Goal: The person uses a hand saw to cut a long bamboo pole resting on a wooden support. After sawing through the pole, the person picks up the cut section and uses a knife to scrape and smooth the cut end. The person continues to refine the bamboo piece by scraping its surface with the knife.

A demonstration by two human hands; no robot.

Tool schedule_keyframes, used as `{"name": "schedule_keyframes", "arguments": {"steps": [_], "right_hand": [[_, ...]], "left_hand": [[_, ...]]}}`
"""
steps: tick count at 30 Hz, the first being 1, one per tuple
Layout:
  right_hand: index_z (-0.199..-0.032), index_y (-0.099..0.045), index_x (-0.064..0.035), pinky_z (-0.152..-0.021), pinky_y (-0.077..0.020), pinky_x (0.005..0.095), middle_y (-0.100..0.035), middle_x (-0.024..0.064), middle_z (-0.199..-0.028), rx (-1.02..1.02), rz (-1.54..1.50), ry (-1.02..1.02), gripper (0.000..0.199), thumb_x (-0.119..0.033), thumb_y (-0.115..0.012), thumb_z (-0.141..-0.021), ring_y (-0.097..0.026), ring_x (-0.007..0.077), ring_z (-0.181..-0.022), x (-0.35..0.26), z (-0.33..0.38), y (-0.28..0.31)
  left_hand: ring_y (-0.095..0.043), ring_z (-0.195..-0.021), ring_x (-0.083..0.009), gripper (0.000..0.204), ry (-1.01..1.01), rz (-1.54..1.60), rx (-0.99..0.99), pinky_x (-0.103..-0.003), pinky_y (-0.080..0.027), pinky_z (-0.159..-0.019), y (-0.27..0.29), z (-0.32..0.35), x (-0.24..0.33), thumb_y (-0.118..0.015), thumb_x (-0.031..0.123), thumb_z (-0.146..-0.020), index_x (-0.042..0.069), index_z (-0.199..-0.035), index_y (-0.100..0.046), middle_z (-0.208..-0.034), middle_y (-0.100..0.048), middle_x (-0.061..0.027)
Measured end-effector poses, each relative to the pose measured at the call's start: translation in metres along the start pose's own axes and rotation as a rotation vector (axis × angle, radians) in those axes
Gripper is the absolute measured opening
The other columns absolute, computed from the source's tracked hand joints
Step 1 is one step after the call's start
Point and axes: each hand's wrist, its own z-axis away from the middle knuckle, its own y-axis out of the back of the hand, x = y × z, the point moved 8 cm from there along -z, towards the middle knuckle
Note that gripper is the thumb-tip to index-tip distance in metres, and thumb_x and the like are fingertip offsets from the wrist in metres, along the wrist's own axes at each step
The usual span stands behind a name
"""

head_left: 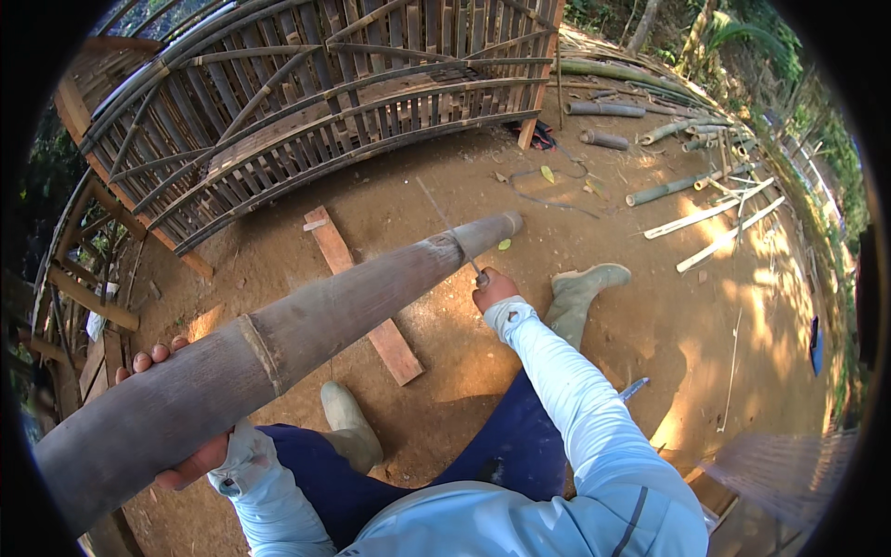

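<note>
A thick grey-brown bamboo pole runs slantwise from the lower left to the middle of the view. My left hand is wrapped round its near end, with fingertips showing over the far side and the palm hidden. In my right hand is the handle of a long thin-bladed hand tool, seen almost edge-on. Its blade lies across the pole at a dark ring near the far end. I cannot make out whether the blade has teeth. Beneath the pole, a reddish wooden plank lies on the ground.
A bamboo-slat bench stands ahead on the left. Cut bamboo lengths and pale split strips lie at the right. My boots rest on the brown dirt floor. A thin dark cord trails near the bench.
</note>
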Motion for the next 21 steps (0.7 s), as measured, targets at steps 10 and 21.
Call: {"name": "schedule_keyframes", "arguments": {"steps": [10, 21], "right_hand": [[-0.095, -0.059, -0.0053, -0.074, -0.0490, 0.0455, -0.064, 0.0220, -0.086, -0.038, 0.042, 0.101, 0.026, -0.018, -0.065, -0.073, -0.061, 0.0423, -0.084, -0.015, 0.015, 0.000], [-0.092, -0.059, -0.0043, -0.071, -0.0493, 0.0358, -0.065, 0.0117, -0.081, 0.006, -0.303, -0.274, 0.028, -0.017, -0.070, -0.069, -0.064, 0.0268, -0.077, 0.074, 0.014, -0.028]], "left_hand": [[-0.041, -0.123, -0.0375, 0.106, 0.027, 0.058, -0.168, -0.054, -0.027, -0.109, -0.017, -0.006, -0.001, -0.068, 0.067, -0.067, -0.003, -0.137, -0.030, -0.134, -0.040, -0.0230], [-0.037, -0.131, -0.0382, 0.099, 0.054, -0.219, 0.474, -0.057, -0.030, -0.108, 0.006, 0.000, -0.004, -0.055, 0.073, -0.076, 0.004, -0.143, -0.026, -0.141, -0.038, -0.0200]]}}
